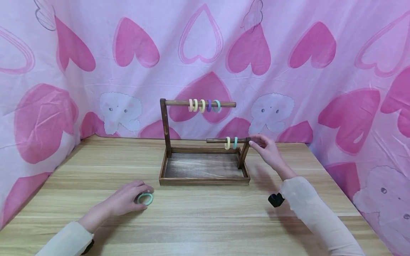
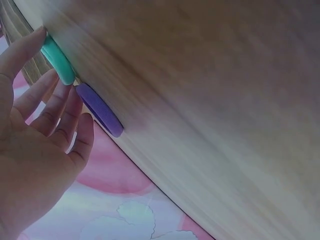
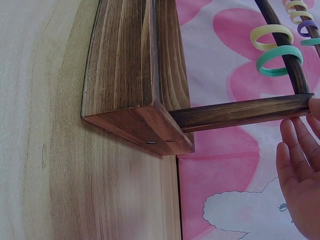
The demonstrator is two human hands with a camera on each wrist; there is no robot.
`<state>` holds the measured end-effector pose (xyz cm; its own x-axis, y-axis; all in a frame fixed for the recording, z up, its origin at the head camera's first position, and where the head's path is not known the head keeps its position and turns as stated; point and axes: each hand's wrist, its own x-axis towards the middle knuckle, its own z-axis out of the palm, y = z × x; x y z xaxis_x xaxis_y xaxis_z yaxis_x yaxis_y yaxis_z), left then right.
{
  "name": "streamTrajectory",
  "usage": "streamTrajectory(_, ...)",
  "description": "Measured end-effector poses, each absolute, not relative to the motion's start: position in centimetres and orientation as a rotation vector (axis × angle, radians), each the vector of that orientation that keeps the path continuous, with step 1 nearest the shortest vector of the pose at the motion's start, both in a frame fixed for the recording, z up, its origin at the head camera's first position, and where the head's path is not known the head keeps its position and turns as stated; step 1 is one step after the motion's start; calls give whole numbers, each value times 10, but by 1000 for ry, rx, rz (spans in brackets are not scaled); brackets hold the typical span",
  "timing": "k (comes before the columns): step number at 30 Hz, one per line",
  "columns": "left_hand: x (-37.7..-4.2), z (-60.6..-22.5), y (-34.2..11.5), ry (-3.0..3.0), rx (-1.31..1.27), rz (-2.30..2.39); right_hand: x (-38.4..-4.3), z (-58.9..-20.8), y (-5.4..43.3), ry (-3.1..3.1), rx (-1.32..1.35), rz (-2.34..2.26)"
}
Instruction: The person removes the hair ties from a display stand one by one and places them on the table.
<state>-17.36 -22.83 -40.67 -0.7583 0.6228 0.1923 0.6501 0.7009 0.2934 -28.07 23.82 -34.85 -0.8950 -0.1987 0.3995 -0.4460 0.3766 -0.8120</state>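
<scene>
Left hand, head view: the left hand (image 1: 129,200) is low over the counter (image 1: 205,224), left of the rack (image 1: 204,181), thumb and fingertips pinching a mint ring (image 2: 59,62).
Left wrist's extra: here's a purple ring (image 2: 100,111) at the fingertips, just beyond the mint one; from the head view it's tucked behind, hard to pick out.
Right hand: the right hand (image 1: 267,151) has thumb and fingers on the top of the short post (image 3: 240,112), gripping it.
Right wrist's extra: two dark spots on the tray's end face; the hand is cut off at the frame's edge, the upper bar too.
Lower bar: one pale yellow ring (image 1: 229,143), one mint-coloured ring (image 1: 235,143), side by side.
Upper bar: five rings (image 1: 209,105), pale ones left, then purple, then mint, all plain from the head.
Around: heart-print cloth (image 1: 166,76) behind and at both sides; a black object (image 1: 276,200) by the right cuff, its details unclear.
</scene>
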Motion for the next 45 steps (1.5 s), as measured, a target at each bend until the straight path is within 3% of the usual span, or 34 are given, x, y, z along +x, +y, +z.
streamTrajectory(11, -180, -398, -226, -2798, -973, -742, -264, -330, 226, -2406, 578, 1531)
streamTrajectory(25, -203, -370, -198, -2464, -923, -939, -282, -350, 239, -2396, 578, 1517)
streamTrajectory(45, -219, -370, -154, -2443, -1030, -1021, -280, -347, 238, -2413, 578, 1508)
